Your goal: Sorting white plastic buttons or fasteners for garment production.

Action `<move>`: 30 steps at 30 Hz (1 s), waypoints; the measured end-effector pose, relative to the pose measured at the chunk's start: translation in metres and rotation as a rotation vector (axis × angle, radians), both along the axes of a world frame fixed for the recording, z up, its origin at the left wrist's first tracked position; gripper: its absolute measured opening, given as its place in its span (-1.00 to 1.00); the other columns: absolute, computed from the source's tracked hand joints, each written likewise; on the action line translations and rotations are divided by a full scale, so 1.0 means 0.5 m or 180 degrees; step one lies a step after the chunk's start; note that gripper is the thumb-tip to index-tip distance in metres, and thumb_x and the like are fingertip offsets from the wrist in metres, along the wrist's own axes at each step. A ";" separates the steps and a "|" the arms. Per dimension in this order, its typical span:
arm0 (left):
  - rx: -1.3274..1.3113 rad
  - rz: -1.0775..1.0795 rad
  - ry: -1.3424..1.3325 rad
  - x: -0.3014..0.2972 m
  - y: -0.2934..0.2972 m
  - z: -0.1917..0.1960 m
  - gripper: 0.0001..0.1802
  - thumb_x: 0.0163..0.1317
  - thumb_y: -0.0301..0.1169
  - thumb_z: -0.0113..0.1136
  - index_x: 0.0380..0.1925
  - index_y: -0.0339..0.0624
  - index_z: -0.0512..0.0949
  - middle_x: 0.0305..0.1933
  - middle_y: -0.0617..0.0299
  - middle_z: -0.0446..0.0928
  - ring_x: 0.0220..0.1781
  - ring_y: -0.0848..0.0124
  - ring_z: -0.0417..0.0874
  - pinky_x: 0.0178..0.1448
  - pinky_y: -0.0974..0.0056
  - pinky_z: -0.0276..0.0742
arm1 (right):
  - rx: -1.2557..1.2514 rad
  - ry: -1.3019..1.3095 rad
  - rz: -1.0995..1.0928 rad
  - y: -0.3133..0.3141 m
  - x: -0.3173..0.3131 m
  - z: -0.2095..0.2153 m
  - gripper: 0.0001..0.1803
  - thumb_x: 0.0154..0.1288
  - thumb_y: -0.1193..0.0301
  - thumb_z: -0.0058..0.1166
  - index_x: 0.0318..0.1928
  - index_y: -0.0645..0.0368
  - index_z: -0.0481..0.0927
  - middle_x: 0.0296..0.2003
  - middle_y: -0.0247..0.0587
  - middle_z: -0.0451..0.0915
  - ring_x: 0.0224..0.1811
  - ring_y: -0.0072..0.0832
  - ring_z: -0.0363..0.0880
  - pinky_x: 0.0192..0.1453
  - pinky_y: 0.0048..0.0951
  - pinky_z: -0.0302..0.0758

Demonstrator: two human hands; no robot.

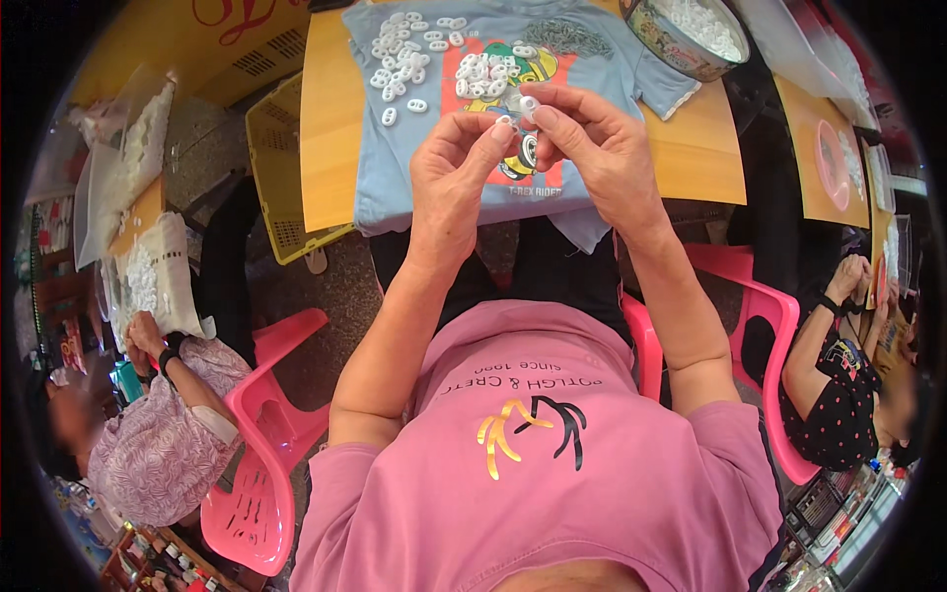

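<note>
**Both hands pinching small white parts above the shirt**

Your left hand (449, 173) is raised over the light blue printed T-shirt (414, 158) spread on the wooden table (330, 128), its thumb and forefinger pinched on a small white plastic piece (505, 120). Just beside it, your right hand (592, 148) grips a small white oval plastic ring (529, 103) at its fingertips. Behind them, a heap of matching white rings (404, 54) lies on the shirt; to the right stands a round metal tin (681, 44).

Small white oval ring (528, 104) — pinched between both hands' fingertips, above blue shirt.
</note>
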State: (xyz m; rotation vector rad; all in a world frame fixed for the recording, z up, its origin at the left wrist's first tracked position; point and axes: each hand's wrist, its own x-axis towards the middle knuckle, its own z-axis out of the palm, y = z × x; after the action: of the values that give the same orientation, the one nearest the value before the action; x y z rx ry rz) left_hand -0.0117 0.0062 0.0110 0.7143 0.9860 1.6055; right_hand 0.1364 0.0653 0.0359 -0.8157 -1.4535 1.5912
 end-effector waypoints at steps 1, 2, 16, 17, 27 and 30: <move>0.0001 -0.0007 -0.0012 -0.001 0.000 0.001 -0.83 0.30 -0.42 0.23 -0.19 -0.29 0.54 -0.24 0.23 0.61 -0.18 0.51 0.61 -0.04 0.39 0.52 | -0.0003 -0.0002 0.0008 0.000 0.000 0.001 -0.70 0.41 0.47 0.06 0.09 0.30 0.58 -0.31 -0.30 0.61 -0.39 -0.68 0.51 -0.27 -0.58 0.54; 0.0002 -0.0014 -0.0025 -0.002 -0.001 0.000 -0.83 0.30 -0.42 0.23 -0.20 -0.29 0.54 -0.25 0.23 0.61 -0.19 0.52 0.61 -0.04 0.39 0.51 | 0.0023 -0.0029 0.0055 0.001 0.001 0.003 -0.70 0.41 0.47 0.06 0.09 0.30 0.58 -0.32 -0.30 0.61 -0.40 -0.68 0.51 -0.27 -0.59 0.53; -0.0142 -0.0048 -0.0001 -0.005 0.000 0.001 -0.83 0.28 -0.42 0.25 -0.23 -0.28 0.54 -0.29 0.27 0.58 -0.22 0.56 0.57 -0.07 0.41 0.49 | 0.0233 -0.0221 0.0096 0.002 0.001 0.002 -0.71 0.42 0.47 0.05 0.10 0.30 0.58 -0.36 -0.35 0.59 -0.43 -0.72 0.46 -0.32 -0.66 0.47; -0.0136 -0.0055 0.0016 -0.005 0.001 0.000 -0.84 0.28 -0.42 0.25 -0.24 -0.28 0.54 -0.29 0.28 0.58 -0.22 0.56 0.56 -0.08 0.41 0.49 | 0.0347 -0.0343 0.0063 0.001 0.001 0.002 -0.71 0.42 0.48 0.05 0.09 0.29 0.58 -0.34 -0.35 0.60 -0.42 -0.73 0.46 -0.32 -0.66 0.47; -0.0187 0.0048 0.0132 -0.002 -0.002 0.004 -0.81 0.28 -0.39 0.27 -0.24 -0.29 0.55 -0.30 0.30 0.57 -0.24 0.58 0.53 -0.12 0.43 0.46 | 0.0760 -0.0605 0.0009 -0.004 -0.009 -0.001 -0.73 0.38 0.53 0.08 0.06 0.27 0.61 -0.15 -0.30 0.61 -0.40 -0.72 0.48 -0.31 -0.68 0.50; -0.0133 0.0005 0.0202 -0.006 -0.004 0.004 -0.81 0.27 -0.39 0.28 -0.25 -0.30 0.56 -0.32 0.29 0.58 -0.26 0.60 0.53 -0.15 0.44 0.46 | 0.0942 -0.0659 0.0041 -0.001 -0.007 0.003 -0.74 0.38 0.55 0.07 0.05 0.28 0.62 -0.18 -0.31 0.60 -0.39 -0.71 0.49 -0.31 -0.68 0.50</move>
State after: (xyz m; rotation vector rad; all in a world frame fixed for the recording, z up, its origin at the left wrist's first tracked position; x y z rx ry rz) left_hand -0.0148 0.0040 0.0128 0.7398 1.0633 1.5672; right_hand 0.1328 0.0650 0.0372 -0.8145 -1.7936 1.2874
